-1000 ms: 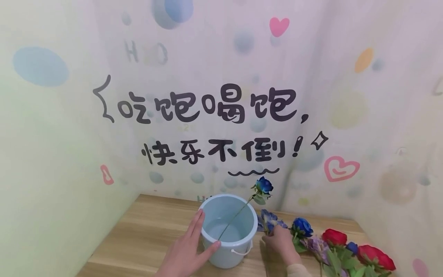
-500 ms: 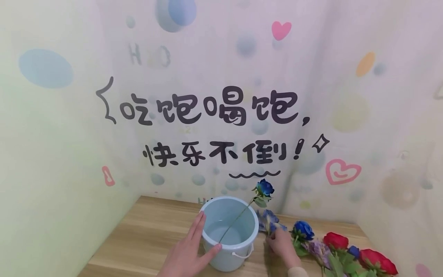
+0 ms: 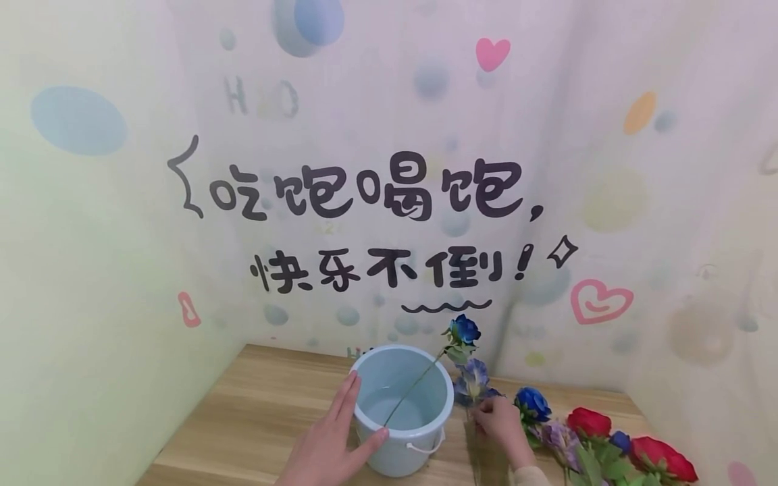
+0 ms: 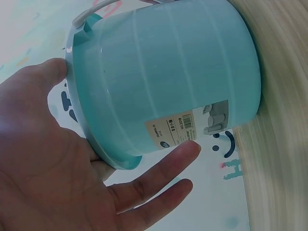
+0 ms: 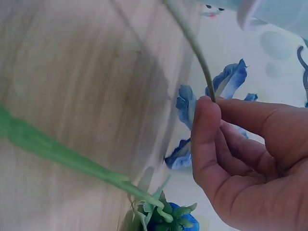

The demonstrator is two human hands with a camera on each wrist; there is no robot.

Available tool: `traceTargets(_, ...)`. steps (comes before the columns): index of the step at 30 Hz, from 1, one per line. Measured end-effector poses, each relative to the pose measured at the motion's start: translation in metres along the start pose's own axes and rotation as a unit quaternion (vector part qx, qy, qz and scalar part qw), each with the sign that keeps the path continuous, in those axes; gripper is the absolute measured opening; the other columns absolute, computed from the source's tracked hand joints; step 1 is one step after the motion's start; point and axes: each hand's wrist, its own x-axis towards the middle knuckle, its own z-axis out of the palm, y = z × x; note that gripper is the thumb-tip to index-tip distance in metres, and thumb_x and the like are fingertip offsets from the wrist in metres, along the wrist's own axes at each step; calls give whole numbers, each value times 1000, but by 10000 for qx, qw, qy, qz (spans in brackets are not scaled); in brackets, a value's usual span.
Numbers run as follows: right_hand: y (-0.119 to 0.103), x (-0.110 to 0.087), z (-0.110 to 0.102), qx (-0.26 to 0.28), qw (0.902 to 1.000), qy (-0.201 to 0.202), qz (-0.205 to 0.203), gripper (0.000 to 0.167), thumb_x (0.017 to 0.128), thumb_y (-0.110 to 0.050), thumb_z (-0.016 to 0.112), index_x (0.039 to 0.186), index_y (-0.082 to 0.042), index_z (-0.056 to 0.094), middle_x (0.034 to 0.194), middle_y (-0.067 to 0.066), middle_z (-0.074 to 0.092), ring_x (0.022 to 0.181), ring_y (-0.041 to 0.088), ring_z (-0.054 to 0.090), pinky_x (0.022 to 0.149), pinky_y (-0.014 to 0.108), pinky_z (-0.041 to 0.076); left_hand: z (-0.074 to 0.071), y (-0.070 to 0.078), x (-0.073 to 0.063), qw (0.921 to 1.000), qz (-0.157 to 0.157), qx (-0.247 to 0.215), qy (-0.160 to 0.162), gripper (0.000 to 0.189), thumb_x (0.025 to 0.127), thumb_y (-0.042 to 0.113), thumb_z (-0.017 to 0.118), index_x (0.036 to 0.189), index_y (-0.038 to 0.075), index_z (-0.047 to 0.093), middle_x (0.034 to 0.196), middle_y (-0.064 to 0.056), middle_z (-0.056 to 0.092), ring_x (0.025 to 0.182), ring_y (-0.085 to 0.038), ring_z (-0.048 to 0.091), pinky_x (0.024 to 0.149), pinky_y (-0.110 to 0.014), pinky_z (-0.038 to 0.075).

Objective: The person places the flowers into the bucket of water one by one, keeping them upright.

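1. The head view showed the left hand [image 3: 331, 432] spread wide at the rim of the pale blue bucket [image 3: 400, 457], which stood upright on the worktop [image 3: 237, 418], a blue rose [image 3: 465, 329] leaning out of it.
2. Only the left wrist view showed the bucket's label [image 4: 173, 130], with two fingers [image 4: 163, 168] stretched near it.
3. The right wrist view showed the right hand [image 5: 255, 159] pinching the thin stem [image 5: 193, 43] of a light blue flower [image 5: 186, 108], hiding some petals.
4. Red flowers [image 3: 589, 422] and a second blue rose [image 3: 533, 403] lay farther right, before a printed backdrop [image 3: 377, 101].
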Motion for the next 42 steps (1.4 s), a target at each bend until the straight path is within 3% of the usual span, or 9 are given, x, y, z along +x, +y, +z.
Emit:
traceTargets(3, -1, -1, -9, 43, 9996, 229, -162, 23, 94, -10, 72, 72, -6, 68, 60, -1, 60, 60, 16, 55, 59, 31, 46, 0, 1, 0, 10000, 1, -28, -18, 103, 95, 79, 53, 170, 16, 23, 177, 3, 19, 97, -35, 71, 75, -60, 60)
traceTargets(6, -3, 1, -19, 283, 9989, 363, -79, 20, 96, -12, 71, 76, -6, 66, 64, -1, 62, 63, 16, 58, 62, 32, 48, 0, 1, 0, 10000, -12, -60, -41, 103, 95, 79, 54, 170, 16, 22, 177, 2, 18, 101, -37, 71, 76, -61, 60)
traceTargets(11, -12, 3, -37, 869, 9954, 387, 121, 14, 99, -14, 69, 93, -1, 71, 76, 4, 70, 67, 17, 67, 65, 31, 57, 1, 0, 0, 9999, 7, -130, -50, 102, 96, 77, 55, 170, 16, 21, 177, 2, 17, 110, -43, 69, 78, -65, 60)
traceTargets(21, -36, 0, -69, 1997, 9793, 281, -166, 24, 103, -9, 68, 118, 10, 66, 91, 6, 70, 81, 16, 69, 71, 25, 59, 1, -1, 1, 9999, -6, -111, 4, 102, 96, 80, 51, 170, 17, 21, 177, 1, 17, 119, -44, 66, 82, -65, 60)
traceTargets(29, -55, -12, -99, 1917, 9801, 458, -221, 37, 106, -22, 68, 130, 5, 62, 103, 9, 73, 89, 17, 70, 79, 21, 59, 0, 0, -1, 9999, 86, -97, 52, 101, 96, 77, 54, 170, 15, 23, 176, -1, 20, 119, -43, 66, 81, -64, 60)
traceTargets(35, -68, -19, -118, 2080, 9755, 581, -429, 39, 107, -23, 65, 134, 6, 60, 112, 11, 72, 90, 12, 70, 85, 22, 60, 1, -2, 1, 9998, -27, -139, -122, 105, 94, 81, 51, 170, 16, 21, 177, 0, 18, 115, -41, 67, 80, -65, 60)
traceTargets(42, -93, -25, -136, 2358, 9680, 705, -482, 45, 107, -27, 65, 132, 10, 58, 103, 5, 72, 88, 11, 73, 83, 20, 60, 2, -3, 4, 9998, -89, -123, -125, 107, 93, 85, 48, 170, 16, 21, 177, 0, 19, 114, -40, 68, 84, -65, 59)
